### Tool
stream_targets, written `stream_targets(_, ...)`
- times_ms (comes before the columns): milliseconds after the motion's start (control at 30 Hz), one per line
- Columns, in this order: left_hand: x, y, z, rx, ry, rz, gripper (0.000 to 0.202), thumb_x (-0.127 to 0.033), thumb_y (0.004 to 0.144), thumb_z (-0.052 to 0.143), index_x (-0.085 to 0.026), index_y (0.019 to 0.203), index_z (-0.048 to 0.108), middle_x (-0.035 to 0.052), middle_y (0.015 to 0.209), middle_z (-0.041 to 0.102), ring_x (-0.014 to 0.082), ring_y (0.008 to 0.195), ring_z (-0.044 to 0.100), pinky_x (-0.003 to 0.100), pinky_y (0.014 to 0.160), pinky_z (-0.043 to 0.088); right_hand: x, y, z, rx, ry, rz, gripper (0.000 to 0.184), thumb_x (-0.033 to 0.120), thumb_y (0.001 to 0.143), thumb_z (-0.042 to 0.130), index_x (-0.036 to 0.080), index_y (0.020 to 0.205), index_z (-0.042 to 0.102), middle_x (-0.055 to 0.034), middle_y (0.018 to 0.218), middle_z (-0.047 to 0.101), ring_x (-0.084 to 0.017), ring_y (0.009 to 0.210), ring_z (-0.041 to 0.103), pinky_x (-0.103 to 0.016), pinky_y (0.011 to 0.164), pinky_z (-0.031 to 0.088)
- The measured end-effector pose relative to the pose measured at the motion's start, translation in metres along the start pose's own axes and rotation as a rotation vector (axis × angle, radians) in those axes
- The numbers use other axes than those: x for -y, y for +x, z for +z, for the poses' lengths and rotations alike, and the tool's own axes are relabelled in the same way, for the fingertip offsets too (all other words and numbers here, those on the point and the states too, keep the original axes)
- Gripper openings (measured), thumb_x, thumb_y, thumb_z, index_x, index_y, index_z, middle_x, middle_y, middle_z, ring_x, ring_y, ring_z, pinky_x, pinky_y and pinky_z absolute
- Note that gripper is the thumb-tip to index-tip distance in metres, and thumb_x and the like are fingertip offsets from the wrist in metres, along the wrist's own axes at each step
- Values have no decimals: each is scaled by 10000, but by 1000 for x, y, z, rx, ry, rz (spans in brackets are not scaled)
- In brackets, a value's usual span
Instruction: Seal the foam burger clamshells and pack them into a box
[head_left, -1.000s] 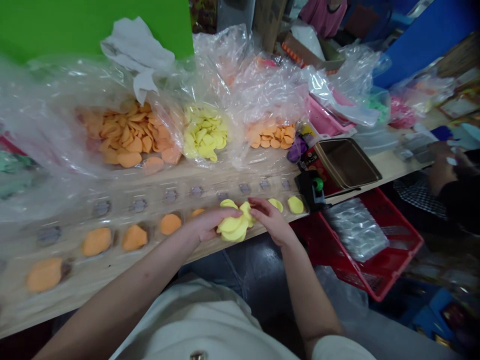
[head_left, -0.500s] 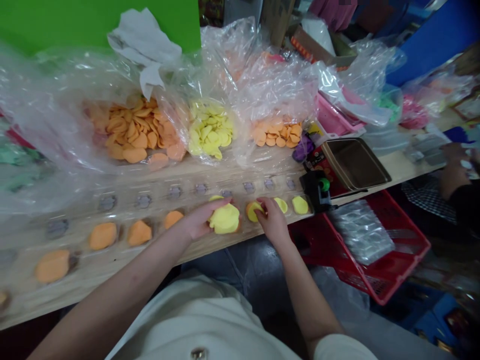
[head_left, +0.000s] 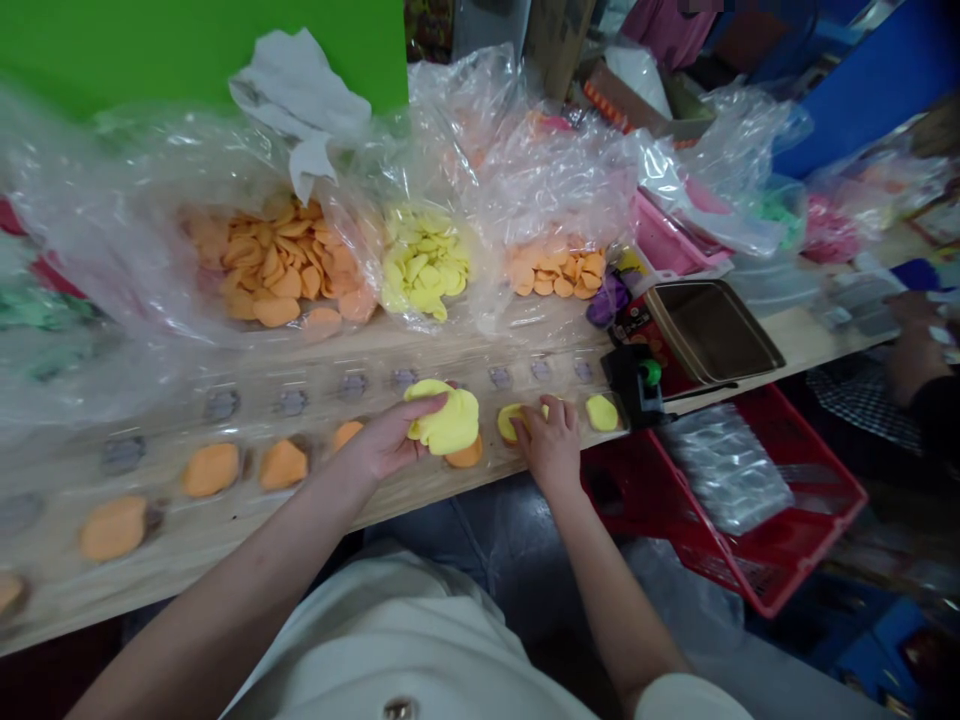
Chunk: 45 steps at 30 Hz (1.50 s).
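Note:
My left hand [head_left: 388,438] grips a loose stack of flat yellow foam-like pieces [head_left: 452,420], held above an orange piece [head_left: 466,456] on the table's front strip. My right hand [head_left: 553,450] lies palm down to the right, fingers stretched and apart, over a yellow piece [head_left: 553,408] that they partly cover. Just left of its fingertips, another yellow piece [head_left: 510,422] rests on an orange one. A further yellow piece [head_left: 602,412] lies at the row's right end. Several orange pieces [head_left: 211,470] continue the row leftward, in clear plastic.
Behind the row stand clear bags of orange pieces [head_left: 277,265], yellow pieces [head_left: 424,262] and more orange ones [head_left: 556,268]. A black tape dispenser [head_left: 634,385] and brown tray [head_left: 712,330] are at right. A red crate [head_left: 814,500] sits below the edge. A co-worker's hand [head_left: 911,325] shows far right.
My right hand has moved slightly right, off the yellow piece at its left, and its fingers have spread. My left hand has lifted the yellow stack a little, uncovering the orange piece beneath.

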<state>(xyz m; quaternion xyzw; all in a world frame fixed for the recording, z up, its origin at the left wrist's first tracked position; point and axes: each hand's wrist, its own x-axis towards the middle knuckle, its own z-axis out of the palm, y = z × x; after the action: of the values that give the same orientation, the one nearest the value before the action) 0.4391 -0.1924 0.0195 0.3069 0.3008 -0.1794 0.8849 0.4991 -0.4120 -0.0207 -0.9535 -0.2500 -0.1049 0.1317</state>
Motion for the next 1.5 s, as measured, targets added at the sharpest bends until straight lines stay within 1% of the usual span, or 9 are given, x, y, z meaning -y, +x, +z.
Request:
stream_targets(100, 4, 0, 7, -65, 11, 1, 230, -195, 748, 633, -133, 969, 614, 83, 942, 672, 165, 776, 655, 264, 687, 548, 12, -3, -9, -72, 216, 85, 252, 329, 852, 471, 191, 966, 648, -125, 1090, 554, -265, 1053, 445, -449, 904, 348)
stream_targets(333, 11, -8, 20, -98, 74, 35, 280, -249, 675, 716, -138, 918, 633, 43, 912, 683, 160, 799, 638, 201, 626, 532, 67, 11, -11, 140, 989, 330, 305, 424, 808, 499, 155, 830, 642, -32, 720, 614, -147, 658, 545, -264, 599, 446)
stream_targets(667, -6, -23, -35, -119, 32, 58, 340, -115, 635, 716, -141, 957, 609, 87, 1000, 653, 167, 860, 647, 178, 655, 535, 53, 15, -18, 44, 1391, 655, 316, 436, 689, 641, 157, 831, 597, 23, 675, 564, -73, 514, 458, -195, 433, 373)
stream_targets(833, -4, -38, -28, 117, 482, 190, 674, -137, 617, 691, -275, 1237, 464, 54, 1307, 477, 220, 1034, 573, 260, 725, 520, 77, 17, -16, 95, 1507, 663, 303, 421, 669, 657, 170, 830, 600, 26, 701, 572, -78, 538, 479, -192, 424, 390)
stream_targets(933, 7, -25, -15, 185, 829, 289, 711, -139, 572, 695, -221, 1239, 463, 56, 1218, 541, 219, 1053, 538, 294, 820, 477, 91, 29, -21, 145, 1609, 656, 285, 405, 657, 671, 179, 809, 589, 35, 698, 567, -76, 541, 488, -195, 443, 412)
stream_targets(1100, 13, -7, -6, 63, 962, 374, 373, -232, 658, 626, -160, 1019, 566, 38, 906, 632, 185, 820, 596, 289, 708, 483, 81, 39, -39, -66, 1460, 573, 297, 421, 689, 638, 177, 850, 582, 27, 723, 574, -79, 574, 500, -202, 496, 423)
stream_targets(1233, -2, -32, -27, -51, 843, 302, 412, -323, 642, 686, -185, 1010, 563, 32, 866, 635, 162, 732, 601, 240, 594, 481, 54, 26, -43, -263, 1064, 575, 342, 450, 743, 569, 172, 941, 580, -15, 811, 588, -114, 657, 522, -236, 558, 440)
stream_targets(1400, -20, -67, -54, -66, 623, 270, 393, -311, 630, 720, -170, 967, 574, 48, 894, 629, 174, 786, 605, 251, 630, 492, 51, 0, -12, 163, 833, 283, 342, 400, 781, 539, 175, 1038, 560, -13, 725, 595, -145, 641, 536, -276, 608, 446)
stream_targets(1500, -20, -74, -56, -18, 557, 269, 352, -303, 654, 705, -156, 950, 583, 60, 876, 630, 179, 776, 603, 273, 638, 495, 57, -10, 11, 210, 638, 68, 269, 346, 810, 512, 178, 1013, 564, -40, 776, 620, -181, 730, 542, -317, 684, 452)
